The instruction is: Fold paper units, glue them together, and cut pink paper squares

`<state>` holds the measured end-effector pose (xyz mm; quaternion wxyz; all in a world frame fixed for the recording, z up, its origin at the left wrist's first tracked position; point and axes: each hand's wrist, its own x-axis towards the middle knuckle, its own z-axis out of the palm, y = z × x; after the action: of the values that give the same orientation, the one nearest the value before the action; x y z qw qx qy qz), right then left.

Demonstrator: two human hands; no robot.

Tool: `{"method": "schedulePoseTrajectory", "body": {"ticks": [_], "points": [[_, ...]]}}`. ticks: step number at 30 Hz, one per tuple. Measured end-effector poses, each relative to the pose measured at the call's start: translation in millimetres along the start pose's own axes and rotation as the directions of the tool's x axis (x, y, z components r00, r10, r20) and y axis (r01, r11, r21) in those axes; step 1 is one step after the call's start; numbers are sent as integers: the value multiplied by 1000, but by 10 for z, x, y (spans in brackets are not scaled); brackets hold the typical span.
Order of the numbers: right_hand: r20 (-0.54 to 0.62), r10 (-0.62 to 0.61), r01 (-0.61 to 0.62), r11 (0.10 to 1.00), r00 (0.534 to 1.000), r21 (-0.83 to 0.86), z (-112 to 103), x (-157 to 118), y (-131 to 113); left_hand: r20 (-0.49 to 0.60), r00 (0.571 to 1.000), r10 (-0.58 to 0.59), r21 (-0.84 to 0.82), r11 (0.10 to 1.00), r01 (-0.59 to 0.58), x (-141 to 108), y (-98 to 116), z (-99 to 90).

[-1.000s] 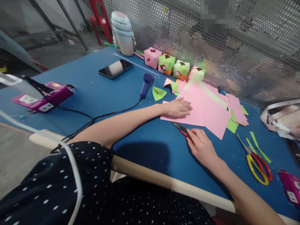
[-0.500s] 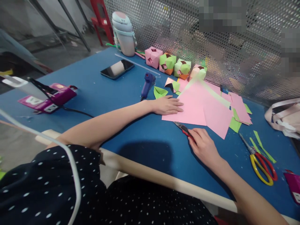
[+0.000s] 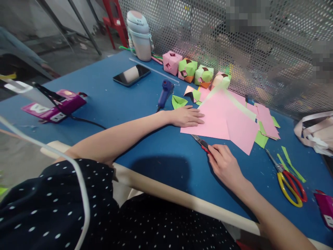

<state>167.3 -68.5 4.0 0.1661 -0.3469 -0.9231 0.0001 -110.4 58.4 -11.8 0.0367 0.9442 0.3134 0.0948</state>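
Observation:
My left hand lies flat, fingers stretched out, on the left part of a pink paper sheet. My right hand is closed around the red-and-black handle of a pair of scissors, mostly hidden in my fingers. The tip of the scissors points up and left, close below the sheet's front edge. A second pink sheet overlaps to the right. Beyond my left hand sit a folded green paper piece and a blue glue gun.
Several folded paper cubes line the perforated metal screen. A phone and a bottle stand back left. Yellow-and-red scissors and green strips lie right. A purple case is at left.
The view has shifted slightly. The scissors in my right hand have moved a little left relative to the sheet; my left hand stays on the paper.

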Motion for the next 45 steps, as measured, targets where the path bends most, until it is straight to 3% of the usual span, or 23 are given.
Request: {"method": "schedulePoseTrajectory", "body": {"ticks": [45], "points": [[16,-58,58,998,998,-1,108,189,-164,9,1000,16,64,998,-17,15,-8,26]]}}
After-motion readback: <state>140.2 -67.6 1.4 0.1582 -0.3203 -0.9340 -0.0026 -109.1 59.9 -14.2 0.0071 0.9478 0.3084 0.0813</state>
